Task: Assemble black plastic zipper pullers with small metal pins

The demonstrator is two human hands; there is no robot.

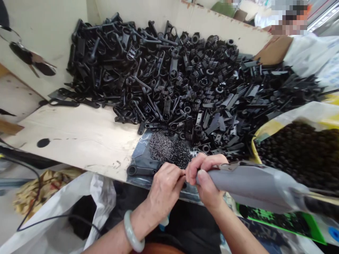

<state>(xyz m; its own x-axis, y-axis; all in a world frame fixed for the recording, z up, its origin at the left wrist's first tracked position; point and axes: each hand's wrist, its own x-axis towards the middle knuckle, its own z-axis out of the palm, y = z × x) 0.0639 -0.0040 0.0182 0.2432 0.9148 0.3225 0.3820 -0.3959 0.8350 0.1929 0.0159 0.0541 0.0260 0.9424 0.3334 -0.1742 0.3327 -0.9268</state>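
Bracelet (128,225) of pale green sits round the left wrist, close to us. Just past it, the left hand (166,181) has its fingertips pinched together, but I cannot tell what is between them. The right hand (209,183) is wrapped tight round the front end of a big grey tool (246,181). The tool's tip is hidden by the fingers, and it looks very near the left fingertips. If the tip slips, it could poke them, because they are so close. A long black part (140,170) lies flat on a dark mat (137,151) at the near edge of the tabletop (79,134), with its right end by the left hand. A bump there could push it off the edge. Behind the hands is a heap of tiny screws (160,146). A sleeve or the heavy tool could knock them about and mix them up. Farther back, a big pile of black parts (159,77) leans by a pale board (225,24). It is stacked loosely, so some pieces could slide down onto the screws.
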